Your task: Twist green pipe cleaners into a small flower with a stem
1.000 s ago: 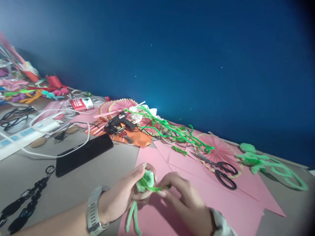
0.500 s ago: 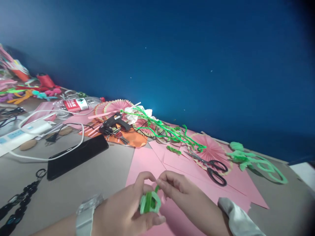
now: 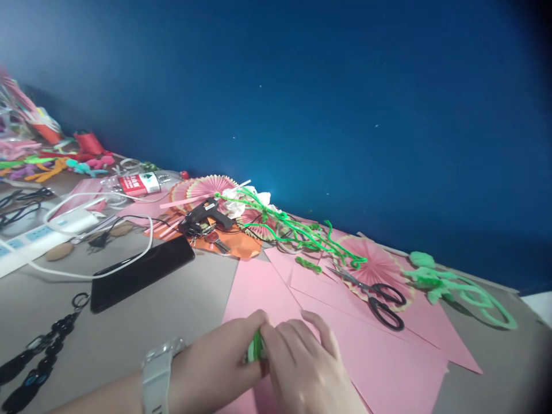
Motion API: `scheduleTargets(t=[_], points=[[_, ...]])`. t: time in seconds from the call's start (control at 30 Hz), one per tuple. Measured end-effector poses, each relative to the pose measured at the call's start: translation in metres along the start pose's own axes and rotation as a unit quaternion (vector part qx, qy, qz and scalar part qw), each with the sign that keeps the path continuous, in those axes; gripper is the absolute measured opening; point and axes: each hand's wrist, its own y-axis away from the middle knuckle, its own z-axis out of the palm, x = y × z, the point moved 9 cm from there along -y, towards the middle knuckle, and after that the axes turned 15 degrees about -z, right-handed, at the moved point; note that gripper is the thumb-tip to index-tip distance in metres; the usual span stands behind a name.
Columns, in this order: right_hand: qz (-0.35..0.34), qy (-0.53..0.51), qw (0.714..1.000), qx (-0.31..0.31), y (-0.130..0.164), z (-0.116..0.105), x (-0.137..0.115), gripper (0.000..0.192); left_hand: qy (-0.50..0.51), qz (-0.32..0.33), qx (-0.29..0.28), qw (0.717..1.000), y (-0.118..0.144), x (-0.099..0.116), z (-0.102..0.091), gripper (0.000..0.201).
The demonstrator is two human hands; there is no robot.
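Observation:
Between my two hands sits a small green pipe cleaner piece [image 3: 255, 347], with light and darker green strands; most of it is covered by fingers. My left hand [image 3: 215, 362], a pale watch [image 3: 156, 374] on its wrist, grips the piece between thumb and index finger. Over its right side lies my right hand [image 3: 302, 362], back turned up, fingers bent against the piece. What the right fingertips do is hidden. Both hands are above pink paper sheets [image 3: 259, 287] near the bottom of the head view.
Black-handled scissors [image 3: 371, 293] lie on the paper. Beyond are green pipe cleaners [image 3: 310, 238], a glue gun [image 3: 207, 215], folded paper fans [image 3: 371, 259] and a blue wall [image 3: 302, 115]. Leftward are a black phone [image 3: 142, 273], a power strip [image 3: 47, 236] and a plastic bottle [image 3: 142, 184].
My right hand has turned over and moved in across the green piece, covering much of it. Earlier it pinched a green strand end beside the left fingers. The view has shifted slightly.

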Motion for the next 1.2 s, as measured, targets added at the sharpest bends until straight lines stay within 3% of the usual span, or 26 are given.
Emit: scheduleTargets(t=[0.2,0.27,0.33,0.4,0.47,0.53,0.6,0.67,0.77,0.83,0.9,1.03,1.2], points=[[-0.012,0.050,0.999,0.009,0.001,0.003,-0.012,0.036,0.046,-0.031,0.027,0.998,-0.005,-0.004,-0.012,0.007],[-0.016,0.059,0.998,0.014,0.001,0.003,-0.011,0.038,0.133,-0.035,-0.025,0.990,-0.007,-0.005,-0.010,0.011],[-0.018,0.055,0.998,0.011,0.001,0.002,-0.008,0.039,0.295,-0.054,-0.129,0.945,-0.007,-0.008,0.001,0.021],[-0.032,0.045,0.998,0.005,-0.001,0.000,-0.006,0.040,0.476,-0.079,-0.219,0.848,-0.005,-0.008,0.011,0.019],[-0.065,0.029,0.997,0.009,-0.003,-0.003,-0.006,0.040,0.594,-0.097,-0.238,0.762,-0.005,-0.010,0.013,0.014],[-0.109,-0.001,0.993,0.038,-0.003,-0.008,-0.009,0.038,0.641,-0.114,-0.218,0.727,-0.007,-0.013,0.013,0.021],[-0.128,-0.059,0.986,0.092,-0.002,-0.016,-0.008,0.035,0.657,-0.133,-0.197,0.716,-0.009,-0.016,0.013,0.024],[-0.104,-0.152,0.974,0.133,0.000,-0.019,0.000,0.028,0.667,-0.134,-0.191,0.708,-0.010,-0.014,0.011,0.024],[0.050,-0.319,0.937,0.132,0.004,-0.005,0.026,0.017,0.649,-0.097,-0.199,0.728,-0.009,-0.006,0.006,0.027],[0.164,-0.388,0.902,0.094,0.009,0.011,0.039,0.010,0.610,-0.072,-0.202,0.763,-0.007,-0.002,0.004,0.032],[0.218,-0.411,0.884,0.040,0.011,0.021,0.045,0.010,0.553,-0.058,-0.196,0.808,-0.005,-0.001,0.004,0.038],[0.194,-0.410,0.891,0.008,0.004,0.019,0.047,0.011,0.423,-0.039,-0.163,0.890,-0.002,-0.004,0.003,0.036],[0.164,-0.458,0.873,-0.020,0.000,0.016,0.046,0.010,0.347,-0.023,-0.231,0.909,0.007,0.005,0.010,0.026]])
